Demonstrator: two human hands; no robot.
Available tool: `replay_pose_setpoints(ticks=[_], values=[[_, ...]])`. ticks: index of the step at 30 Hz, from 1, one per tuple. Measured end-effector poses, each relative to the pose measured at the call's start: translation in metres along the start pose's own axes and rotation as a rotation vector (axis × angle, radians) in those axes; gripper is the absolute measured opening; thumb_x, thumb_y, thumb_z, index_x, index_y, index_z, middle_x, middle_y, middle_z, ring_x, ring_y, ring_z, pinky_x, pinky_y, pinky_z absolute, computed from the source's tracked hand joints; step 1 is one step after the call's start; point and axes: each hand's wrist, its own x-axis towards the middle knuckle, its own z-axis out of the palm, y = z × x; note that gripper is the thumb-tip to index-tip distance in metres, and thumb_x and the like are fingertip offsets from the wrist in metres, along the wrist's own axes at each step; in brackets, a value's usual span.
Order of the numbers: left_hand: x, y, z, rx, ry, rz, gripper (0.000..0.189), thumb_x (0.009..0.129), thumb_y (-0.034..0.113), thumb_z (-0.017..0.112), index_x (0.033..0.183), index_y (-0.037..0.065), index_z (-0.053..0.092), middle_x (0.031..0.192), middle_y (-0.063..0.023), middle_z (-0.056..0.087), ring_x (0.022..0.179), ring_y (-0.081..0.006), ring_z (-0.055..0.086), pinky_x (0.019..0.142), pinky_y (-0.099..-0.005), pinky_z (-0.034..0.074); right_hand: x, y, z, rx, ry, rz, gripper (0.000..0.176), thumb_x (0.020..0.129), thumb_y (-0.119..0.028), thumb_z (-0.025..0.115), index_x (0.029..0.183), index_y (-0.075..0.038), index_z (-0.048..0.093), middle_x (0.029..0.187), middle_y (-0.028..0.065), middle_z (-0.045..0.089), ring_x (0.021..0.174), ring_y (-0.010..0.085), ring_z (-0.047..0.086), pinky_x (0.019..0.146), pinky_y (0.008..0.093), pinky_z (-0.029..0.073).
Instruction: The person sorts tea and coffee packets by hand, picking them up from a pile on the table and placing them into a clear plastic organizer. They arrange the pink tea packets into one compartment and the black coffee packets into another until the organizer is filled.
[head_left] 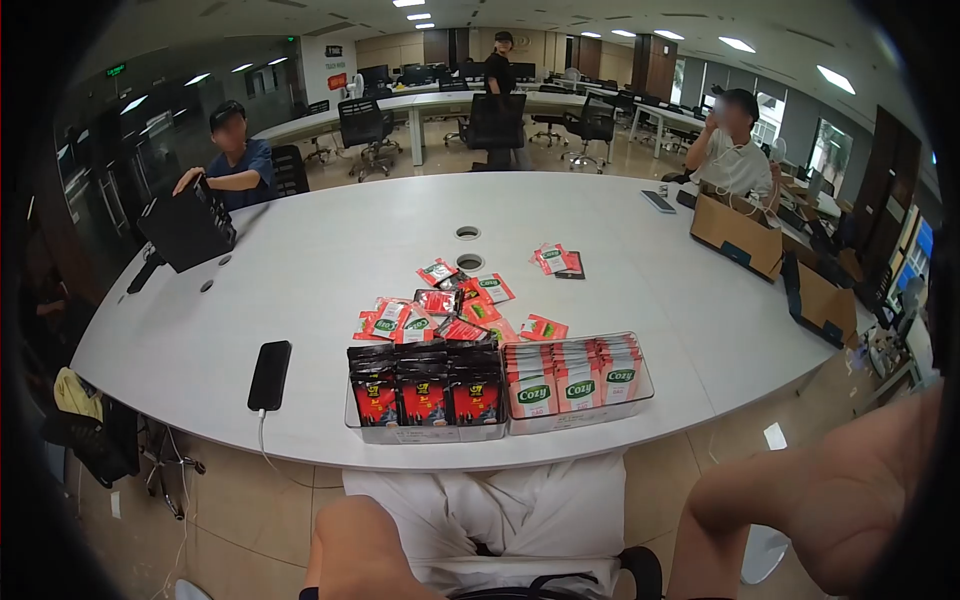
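Two clear trays stand side by side at the table's near edge. The left tray (430,434) holds black-and-red sachets (423,398); pink-and-white Cozy sachets (580,390) fill the right tray (585,418). Behind them lies a loose pile of mixed sachets (480,308). My right hand (875,485) is raised close to the camera at the far right, away from the trays; its fingers are hidden. Of my left side, only part of the bent arm shows at the bottom, and the left hand is out of view.
A phone (269,376) with a white cable lies left of the trays. Farther back are more sachets (551,259), a black box (185,225) under a seated person's hand, and open cardboard boxes (737,237) near another seated person. A third person (499,75) stands beyond the table.
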Motion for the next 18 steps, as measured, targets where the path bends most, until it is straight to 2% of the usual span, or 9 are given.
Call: replay_pose_setpoints(ticks=[12, 13, 14, 15, 16, 18], values=[[0.005, 0.028, 0.015, -0.308, -0.008, 0.436, 0.031, 0.088, 0.018, 0.061, 0.115, 0.003, 0.055, 0.112, -0.0131, 0.060, 0.102, -0.0222, 0.059, 0.092, -0.0362, 0.045, 0.026, -0.014, -0.042, -0.109, 0.005, -0.049, 0.029, 0.091, -0.008, 0.049, 0.117, 0.004, 0.050, 0.101, 0.0160, 0.061, 0.085, 0.0222, 0.058, 0.079, 0.0330, 0.045], [0.001, 0.021, 0.010, -0.317, 0.015, 0.419, 0.020, 0.092, 0.018, 0.056, 0.108, 0.007, 0.061, 0.110, -0.0085, 0.062, 0.102, -0.0199, 0.058, 0.095, -0.0350, 0.042, 0.028, -0.015, -0.045, -0.112, 0.010, -0.050, 0.029, 0.092, -0.009, 0.049, 0.118, 0.004, 0.050, 0.101, 0.0161, 0.061, 0.085, 0.0222, 0.058, 0.078, 0.0329, 0.045], [-0.006, 0.016, 0.003, -0.321, 0.042, 0.401, 0.019, 0.095, 0.017, 0.050, 0.102, 0.010, 0.066, 0.108, -0.0039, 0.063, 0.102, -0.0175, 0.057, 0.099, -0.0338, 0.039, 0.029, -0.016, -0.046, -0.114, 0.009, -0.053, 0.029, 0.092, -0.009, 0.049, 0.118, 0.004, 0.049, 0.101, 0.0161, 0.061, 0.085, 0.0221, 0.058, 0.078, 0.0329, 0.045], [-0.004, -0.002, 0.008, -0.363, 0.093, 0.507, 0.017, 0.089, 0.008, 0.051, 0.105, 0.011, 0.050, 0.095, -0.0002, 0.046, 0.087, -0.0155, 0.050, 0.091, -0.0382, 0.038, 0.030, -0.016, -0.048, -0.117, 0.005, -0.055, 0.029, 0.092, -0.009, 0.049, 0.118, 0.004, 0.049, 0.101, 0.0161, 0.060, 0.084, 0.0221, 0.058, 0.078, 0.0328, 0.045], [0.000, -0.006, 0.014, -0.297, 0.185, 0.407, 0.015, 0.090, 0.005, 0.048, 0.103, 0.011, 0.045, 0.095, 0.0007, 0.046, 0.088, -0.0147, 0.048, 0.079, -0.0319, 0.037, 0.031, -0.016, -0.048, -0.111, 0.006, -0.057, 0.030, 0.092, -0.009, 0.048, 0.118, 0.004, 0.049, 0.101, 0.0161, 0.060, 0.084, 0.0221, 0.058, 0.078, 0.0328, 0.045], [0.008, -0.012, 0.020, -0.061, 0.138, 0.147, 0.012, 0.095, 0.011, 0.045, 0.107, 0.015, 0.044, 0.097, 0.0018, 0.046, 0.091, -0.0139, 0.045, 0.079, -0.0355, 0.037, 0.033, -0.016, -0.048, -0.102, 0.000, -0.057, 0.030, 0.092, -0.010, 0.048, 0.119, 0.004, 0.048, 0.101, 0.0161, 0.060, 0.084, 0.0221, 0.058, 0.077, 0.0327, 0.044]])
